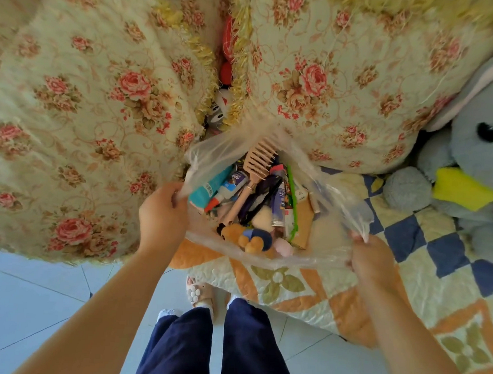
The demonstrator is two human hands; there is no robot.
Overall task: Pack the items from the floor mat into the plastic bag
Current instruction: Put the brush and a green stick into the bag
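**Clear plastic bag, filled, held open at two edges**

Nearest: navy trousers [245,347] and a pale slipper [200,294] are noted on the grey tiled floor [27,303]. Next, the left hand [163,207] is closed on one bunched edge of the thin clear plastic bag [263,256], and the opposite edge is pinched by the right hand [371,260]. The bag is held open over the orange, white and blue quilted floor mat [291,286].

Contents logged: beige wide-toothed comb [260,158], white glue bottle with orange tip [230,185], tubes and small plush pieces. Packing is judged nearly complete.

Handling: both edges are best gathered evenly and lifted together, so that the thin film is not torn by the comb.

Beyond: floral fringed cushions [99,103] and a grey plush toy [480,162].
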